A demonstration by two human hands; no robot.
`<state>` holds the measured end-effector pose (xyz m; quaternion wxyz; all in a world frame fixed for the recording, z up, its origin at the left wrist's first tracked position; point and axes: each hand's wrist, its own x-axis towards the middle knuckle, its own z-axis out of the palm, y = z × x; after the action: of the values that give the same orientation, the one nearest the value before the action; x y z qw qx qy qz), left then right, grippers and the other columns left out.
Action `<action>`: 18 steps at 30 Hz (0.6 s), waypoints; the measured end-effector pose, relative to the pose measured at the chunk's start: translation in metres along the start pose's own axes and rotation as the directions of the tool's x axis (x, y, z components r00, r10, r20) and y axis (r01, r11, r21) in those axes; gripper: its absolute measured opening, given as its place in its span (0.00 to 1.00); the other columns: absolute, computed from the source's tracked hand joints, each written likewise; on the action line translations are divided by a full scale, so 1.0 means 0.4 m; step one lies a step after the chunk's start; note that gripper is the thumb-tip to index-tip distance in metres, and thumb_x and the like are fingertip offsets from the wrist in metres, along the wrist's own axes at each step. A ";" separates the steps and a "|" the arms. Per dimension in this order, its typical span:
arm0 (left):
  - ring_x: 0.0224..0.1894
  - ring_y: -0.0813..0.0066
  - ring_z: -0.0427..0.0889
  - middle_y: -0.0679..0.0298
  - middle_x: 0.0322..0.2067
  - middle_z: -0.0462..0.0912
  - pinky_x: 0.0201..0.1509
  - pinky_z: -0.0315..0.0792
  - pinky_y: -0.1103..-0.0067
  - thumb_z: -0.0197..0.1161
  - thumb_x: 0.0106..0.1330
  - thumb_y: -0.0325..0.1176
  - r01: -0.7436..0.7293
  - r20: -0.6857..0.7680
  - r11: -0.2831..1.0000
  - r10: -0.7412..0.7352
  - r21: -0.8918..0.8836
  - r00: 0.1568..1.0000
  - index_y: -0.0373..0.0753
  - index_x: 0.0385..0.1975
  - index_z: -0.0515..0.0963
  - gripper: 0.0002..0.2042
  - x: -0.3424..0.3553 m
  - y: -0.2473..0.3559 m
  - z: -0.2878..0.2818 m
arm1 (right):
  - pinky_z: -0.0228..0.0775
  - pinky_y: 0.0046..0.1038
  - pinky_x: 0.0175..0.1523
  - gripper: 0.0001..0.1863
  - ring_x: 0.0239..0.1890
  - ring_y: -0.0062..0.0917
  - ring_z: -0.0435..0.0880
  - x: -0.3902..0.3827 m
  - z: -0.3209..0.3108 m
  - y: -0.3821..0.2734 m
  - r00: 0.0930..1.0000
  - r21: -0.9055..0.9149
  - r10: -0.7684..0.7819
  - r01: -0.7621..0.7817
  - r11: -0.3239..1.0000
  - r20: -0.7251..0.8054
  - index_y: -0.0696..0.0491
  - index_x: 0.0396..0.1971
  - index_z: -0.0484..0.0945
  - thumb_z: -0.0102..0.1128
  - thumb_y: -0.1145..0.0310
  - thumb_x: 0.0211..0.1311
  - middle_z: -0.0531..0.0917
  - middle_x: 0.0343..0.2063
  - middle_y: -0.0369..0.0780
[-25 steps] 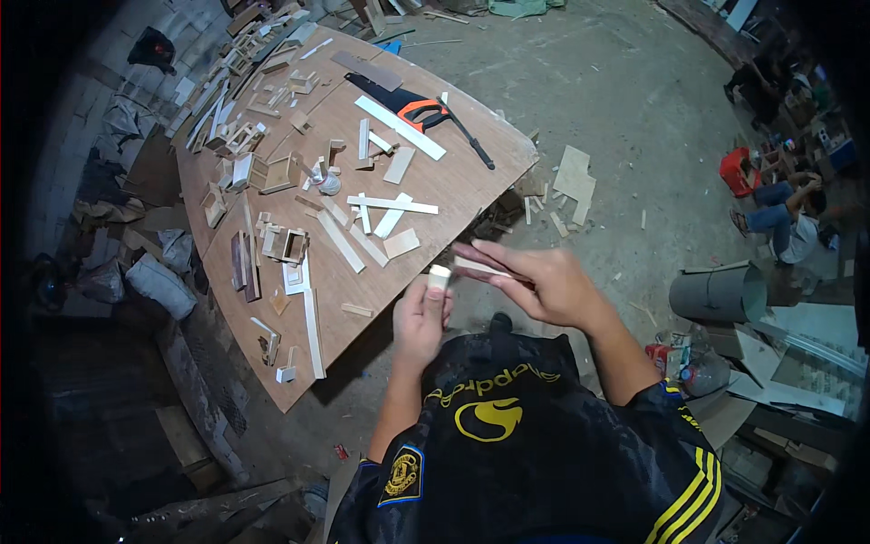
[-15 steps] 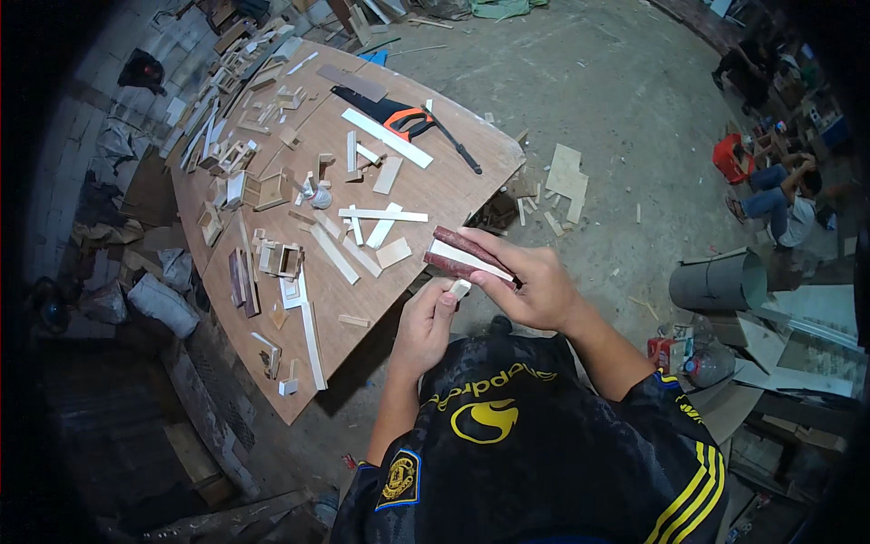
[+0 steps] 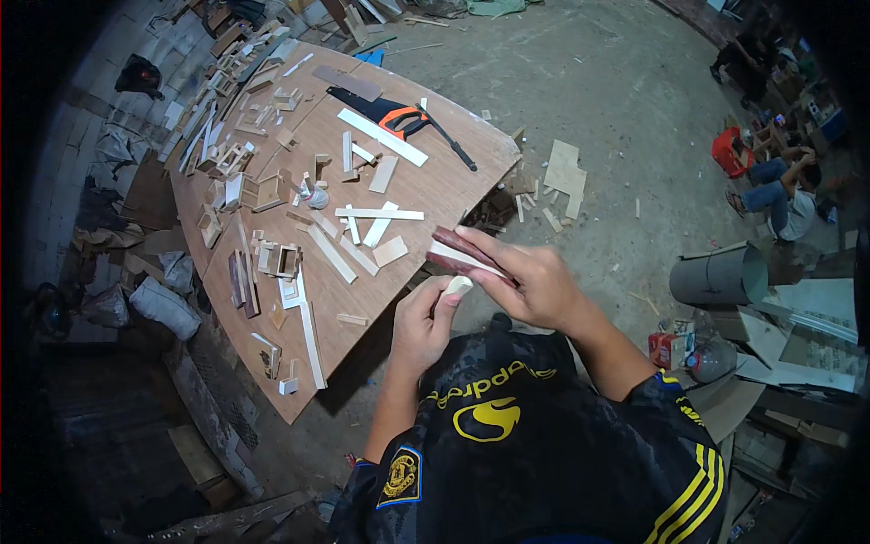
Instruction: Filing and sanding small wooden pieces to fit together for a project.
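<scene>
My left hand (image 3: 419, 322) pinches a small pale wooden piece (image 3: 459, 287), its upper end showing between thumb and fingers. My right hand (image 3: 535, 281) grips a reddish-brown rough strip, apparently sandpaper (image 3: 449, 238), folded around a flat pale wooden block (image 3: 471, 257). Its lower edge is close to the piece in my left hand; I cannot tell whether they touch. Both hands are in front of my body, near the edge of the plywood worktable (image 3: 349, 313). Wooden strips (image 3: 379, 214) lie on the table beyond them.
A handsaw (image 3: 394, 120), small wooden boxes (image 3: 276, 261) and offcuts cover parts of the table. Offcuts (image 3: 566, 177) lie on the floor. At right are a grey roll (image 3: 716, 276), a plastic jug (image 3: 711, 361), a red crate (image 3: 729, 150) and seated people (image 3: 779, 204).
Since the earliest frame my right hand has shifted left and up, tilting the wrapped block, and my left hand has moved slightly right. Over the last half second both have moved little.
</scene>
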<state>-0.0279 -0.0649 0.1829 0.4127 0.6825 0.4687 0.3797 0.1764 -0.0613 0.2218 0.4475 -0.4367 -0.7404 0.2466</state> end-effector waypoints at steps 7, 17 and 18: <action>0.23 0.78 0.74 0.65 0.21 0.76 0.28 0.68 0.79 0.55 0.72 0.36 0.165 -0.070 0.973 -0.178 -0.159 0.982 0.34 0.42 0.71 0.11 0.007 -0.027 0.004 | 0.79 0.31 0.42 0.26 0.39 0.38 0.88 -0.005 -0.008 0.036 0.983 0.065 0.076 -0.066 0.996 -0.170 0.55 0.60 0.72 0.62 0.68 0.60 0.84 0.40 0.52; 0.22 0.82 0.69 0.68 0.21 0.72 0.26 0.65 0.80 0.45 0.77 0.39 0.207 0.136 0.956 -0.181 -0.210 0.974 0.34 0.38 0.72 0.14 0.016 -0.029 0.011 | 0.77 0.32 0.33 0.28 0.28 0.40 0.86 -0.016 0.031 0.016 0.998 -0.008 -0.002 0.002 1.000 -0.069 0.53 0.61 0.71 0.63 0.68 0.59 0.84 0.32 0.49; 0.23 0.85 0.67 0.70 0.22 0.70 0.26 0.64 0.82 0.45 0.77 0.39 0.181 0.141 0.957 -0.152 -0.225 0.978 0.35 0.39 0.72 0.14 0.015 -0.033 0.013 | 0.77 0.32 0.33 0.28 0.28 0.40 0.86 -0.008 0.038 0.024 0.997 -0.032 0.011 -0.013 0.999 -0.083 0.53 0.61 0.71 0.63 0.68 0.59 0.84 0.32 0.49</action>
<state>-0.0260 -0.0573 0.1697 0.5494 0.6084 0.4500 0.3542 0.1678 -0.0591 0.2059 0.4691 -0.4581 -0.7226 0.2190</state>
